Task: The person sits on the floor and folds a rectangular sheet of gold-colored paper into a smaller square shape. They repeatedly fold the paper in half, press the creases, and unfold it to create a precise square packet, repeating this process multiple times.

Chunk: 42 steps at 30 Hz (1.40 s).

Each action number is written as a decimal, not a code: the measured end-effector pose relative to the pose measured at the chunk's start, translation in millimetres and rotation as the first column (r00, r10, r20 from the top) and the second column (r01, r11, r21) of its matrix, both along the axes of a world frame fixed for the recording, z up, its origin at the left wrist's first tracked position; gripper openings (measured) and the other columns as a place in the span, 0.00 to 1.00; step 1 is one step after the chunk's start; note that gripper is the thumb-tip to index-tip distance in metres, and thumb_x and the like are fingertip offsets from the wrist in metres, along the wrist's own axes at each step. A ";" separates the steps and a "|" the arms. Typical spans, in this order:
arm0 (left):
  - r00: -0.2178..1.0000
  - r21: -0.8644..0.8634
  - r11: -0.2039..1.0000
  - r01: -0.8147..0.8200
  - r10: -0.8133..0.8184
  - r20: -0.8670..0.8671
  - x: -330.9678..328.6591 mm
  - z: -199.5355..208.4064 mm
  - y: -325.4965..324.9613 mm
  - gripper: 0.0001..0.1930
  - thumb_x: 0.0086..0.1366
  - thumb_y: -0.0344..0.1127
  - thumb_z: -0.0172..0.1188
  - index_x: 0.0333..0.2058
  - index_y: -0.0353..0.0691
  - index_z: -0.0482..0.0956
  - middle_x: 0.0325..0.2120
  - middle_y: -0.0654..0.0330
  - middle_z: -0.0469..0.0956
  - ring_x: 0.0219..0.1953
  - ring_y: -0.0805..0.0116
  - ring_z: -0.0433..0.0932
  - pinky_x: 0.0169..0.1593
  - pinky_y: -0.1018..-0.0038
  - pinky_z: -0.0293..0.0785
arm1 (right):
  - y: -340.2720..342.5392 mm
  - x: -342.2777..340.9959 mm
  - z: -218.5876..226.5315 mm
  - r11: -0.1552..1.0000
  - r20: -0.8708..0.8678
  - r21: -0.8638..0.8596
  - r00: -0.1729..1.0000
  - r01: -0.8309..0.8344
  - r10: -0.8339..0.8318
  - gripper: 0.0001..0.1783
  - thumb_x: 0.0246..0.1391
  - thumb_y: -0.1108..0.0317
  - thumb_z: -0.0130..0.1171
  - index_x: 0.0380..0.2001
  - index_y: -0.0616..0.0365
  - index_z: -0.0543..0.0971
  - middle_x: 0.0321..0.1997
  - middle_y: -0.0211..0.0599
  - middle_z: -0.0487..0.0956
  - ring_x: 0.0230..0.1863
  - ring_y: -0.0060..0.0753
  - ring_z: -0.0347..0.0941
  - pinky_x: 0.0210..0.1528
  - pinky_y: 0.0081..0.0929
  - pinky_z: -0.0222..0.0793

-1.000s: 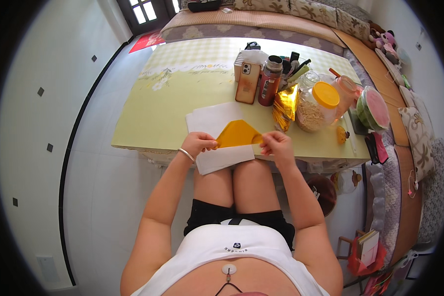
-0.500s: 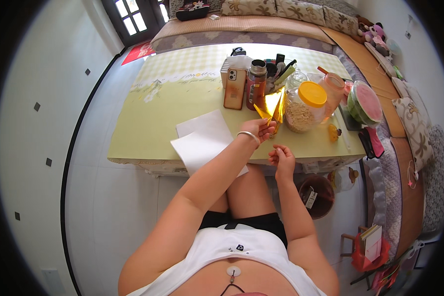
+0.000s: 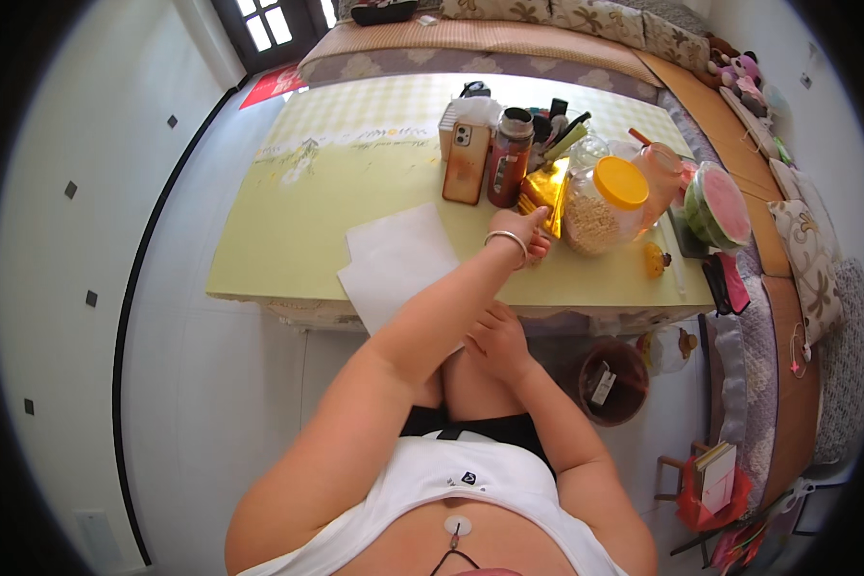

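Note:
My left hand (image 3: 522, 233), with a pale bangle at its wrist, reaches over the table's near side. Its fingers curl at the lower edge of a shiny gold foil piece (image 3: 545, 182), thumb against it; the grip is partly hidden. The foil stands between a dark red bottle without a lid (image 3: 511, 158) and a clear jar with a yellow lid (image 3: 605, 206). Below the table edge, my right hand (image 3: 499, 338) lies on my knee, fingers stretched out, holding nothing. White paper sheets (image 3: 398, 254) lie left of my left forearm, partly hanging over the edge.
A phone in an orange case (image 3: 466, 163) leans upright beside the bottle. Right of the jar are a pinkish clear jar (image 3: 655, 178), a cut watermelon (image 3: 718, 206) and a small yellow figure (image 3: 656, 259). A dark bin (image 3: 612, 384) stands on the floor by my right knee.
My left hand and the gold foil have moved slightly away from me, toward the bottle and jar. My right hand has dropped left from the table edge onto my knee, its fingers straightening.

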<state>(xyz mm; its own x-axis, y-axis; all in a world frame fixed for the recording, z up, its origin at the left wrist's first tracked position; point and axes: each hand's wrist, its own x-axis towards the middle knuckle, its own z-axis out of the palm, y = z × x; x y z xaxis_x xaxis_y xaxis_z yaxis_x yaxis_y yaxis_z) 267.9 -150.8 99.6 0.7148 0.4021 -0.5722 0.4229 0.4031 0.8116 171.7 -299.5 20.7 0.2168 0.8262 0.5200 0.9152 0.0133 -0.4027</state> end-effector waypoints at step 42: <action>0.942 0.985 0.072 -0.156 0.312 0.126 -262.4 -98.4 125.9 0.15 0.55 0.41 0.71 0.21 0.36 0.80 0.29 0.55 0.76 0.39 0.53 0.72 0.46 0.60 0.71 | 119.6 48.3 -18.9 0.918 -0.336 -0.074 0.857 0.389 -0.390 0.13 0.46 0.63 0.71 0.17 0.57 0.81 0.29 0.36 0.79 0.38 0.45 0.73 0.42 0.41 0.70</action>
<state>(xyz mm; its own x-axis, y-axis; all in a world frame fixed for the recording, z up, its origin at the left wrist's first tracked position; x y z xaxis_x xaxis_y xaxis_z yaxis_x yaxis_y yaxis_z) 5.5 -24.9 1.1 0.4398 0.7941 0.4196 0.5777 -0.6078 0.5447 219.9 -179.9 1.8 0.6828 0.6389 0.3545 0.6539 -0.3177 -0.6867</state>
